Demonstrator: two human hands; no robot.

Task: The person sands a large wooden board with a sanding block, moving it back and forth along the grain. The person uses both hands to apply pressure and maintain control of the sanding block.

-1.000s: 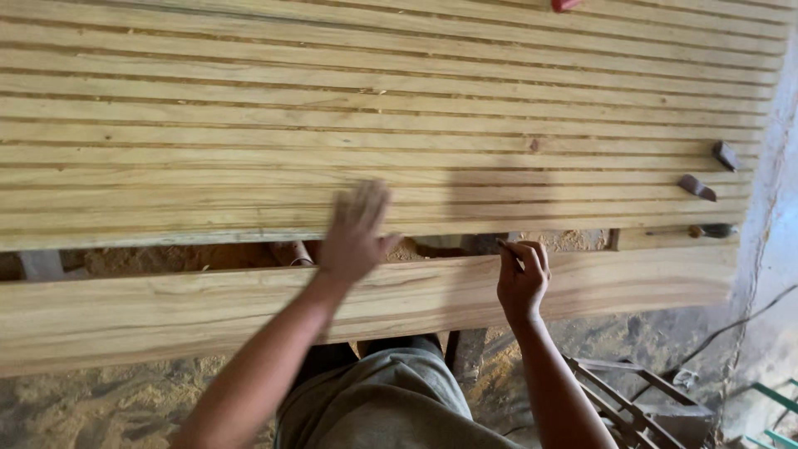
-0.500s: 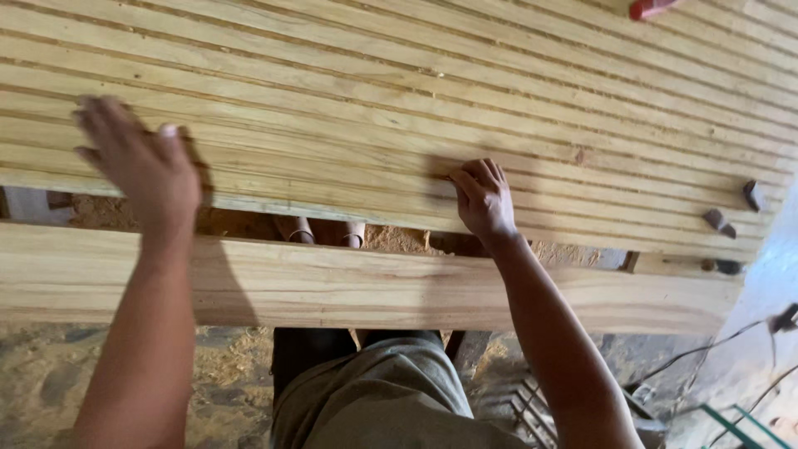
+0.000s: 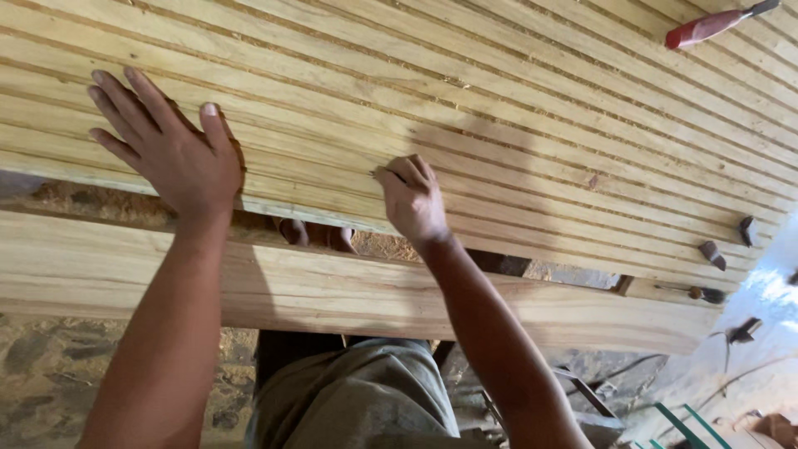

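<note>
Warm, even daylight on your wooden slats [image 3: 515,125], soft hand shadows, overexposed glare lower right, slight edge blur.

pale yellow wooden slats [image 3: 515,125] with thin dark gaps between, fine brown grain streaks, one small brown knot. lower plank [image 3: 332,291] light tan, wavy grain. red-handled tool [image 3: 706,27] top right with dark tip. grey-olive trousers [image 3: 366,399]. ground [image 3: 41,374] mottled brown-grey. green bars [image 3: 690,424] bottom right.
</note>
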